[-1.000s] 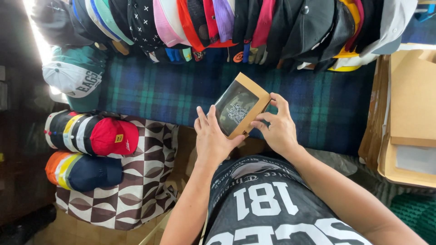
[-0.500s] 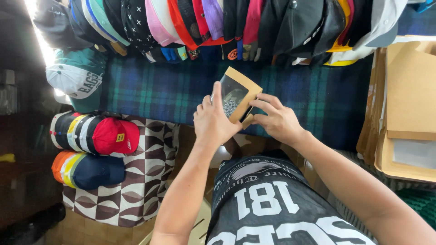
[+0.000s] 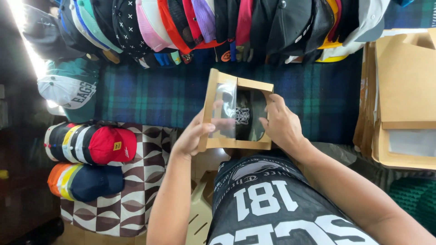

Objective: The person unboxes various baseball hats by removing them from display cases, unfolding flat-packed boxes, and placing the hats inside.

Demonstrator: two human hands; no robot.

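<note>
Between the two hands, a brown cardboard box with a clear window (image 3: 236, 111) is held up over the plaid cloth (image 3: 150, 97). It is gripped by the left hand (image 3: 193, 136) and right hand (image 3: 281, 124). Inside, a dark cap (image 3: 247, 115) is seen. Rows of caps (image 3: 218, 22) are hung above.

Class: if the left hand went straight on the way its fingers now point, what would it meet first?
The left hand points rightward; its fingers already lie on the windowed cardboard box. Past that, likely the right hand, though depth is unclear.
</note>
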